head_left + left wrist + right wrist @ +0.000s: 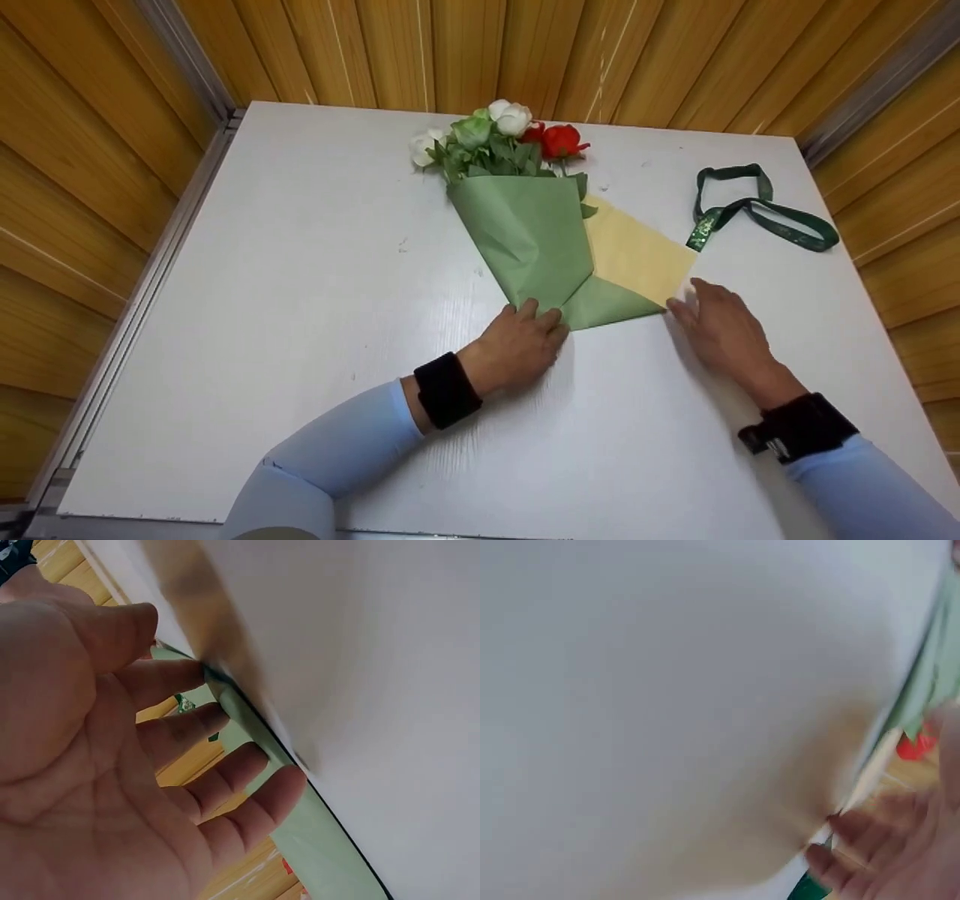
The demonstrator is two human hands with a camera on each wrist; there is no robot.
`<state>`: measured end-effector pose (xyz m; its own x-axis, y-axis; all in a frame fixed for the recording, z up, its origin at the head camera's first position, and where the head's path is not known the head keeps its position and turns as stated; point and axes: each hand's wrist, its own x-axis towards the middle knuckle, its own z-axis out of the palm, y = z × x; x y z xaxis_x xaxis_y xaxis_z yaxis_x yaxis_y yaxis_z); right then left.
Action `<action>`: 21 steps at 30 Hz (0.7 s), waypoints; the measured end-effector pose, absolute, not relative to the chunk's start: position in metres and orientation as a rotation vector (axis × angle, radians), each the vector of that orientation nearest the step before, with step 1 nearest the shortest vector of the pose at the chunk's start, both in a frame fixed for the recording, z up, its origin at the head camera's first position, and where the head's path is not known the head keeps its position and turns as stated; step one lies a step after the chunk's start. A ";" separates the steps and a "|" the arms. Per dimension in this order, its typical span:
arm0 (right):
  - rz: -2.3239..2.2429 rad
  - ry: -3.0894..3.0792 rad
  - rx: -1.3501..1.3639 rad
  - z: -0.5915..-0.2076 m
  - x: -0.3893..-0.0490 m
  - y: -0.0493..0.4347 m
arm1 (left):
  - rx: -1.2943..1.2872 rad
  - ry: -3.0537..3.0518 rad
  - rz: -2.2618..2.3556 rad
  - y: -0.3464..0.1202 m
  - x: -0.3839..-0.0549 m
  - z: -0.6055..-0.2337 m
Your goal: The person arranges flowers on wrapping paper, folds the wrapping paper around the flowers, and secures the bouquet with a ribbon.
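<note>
A bouquet lies on the table with its blooms to the back: white flowers (511,118), red flowers (562,141) and green leaves. Green wrapping paper (532,232) is folded over its stems, which are hidden. At right the paper lies spread, its cream inner side (637,251) showing. My left hand (525,341) rests its fingertips on the narrow lower end of the wrap. In the left wrist view its fingers (244,772) are only slightly bent along the paper's edge. My right hand (724,330) touches the paper's right corner, thumb and forefinger spread apart; its wrist view is blurred.
A dark green ribbon (703,227) with a glittery patch lies looped at the right, beside the paper's corner. The white table (300,300) is bounded by wood-slat walls (465,52) and a metal rail (150,292) on the left.
</note>
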<state>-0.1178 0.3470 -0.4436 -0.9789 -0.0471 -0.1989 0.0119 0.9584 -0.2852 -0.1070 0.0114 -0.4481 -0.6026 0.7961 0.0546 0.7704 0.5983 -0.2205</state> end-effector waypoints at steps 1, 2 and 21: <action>-0.523 2.883 0.084 -0.441 -0.124 0.345 | -1.318 -2.695 0.230 0.012 -0.108 -0.448; -0.613 2.845 0.195 -0.439 -0.130 0.342 | -1.314 -2.711 0.210 0.013 -0.110 -0.447; -2.030 2.090 0.897 -0.446 -0.155 0.295 | -1.240 -2.978 0.175 0.030 -0.138 -0.450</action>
<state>-0.1548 0.2954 -0.4458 -0.8230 0.3409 -0.4544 0.4642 -0.0577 -0.8839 -0.1381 0.0295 -0.4504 -0.7019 0.7015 -0.1236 0.7111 0.7000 -0.0653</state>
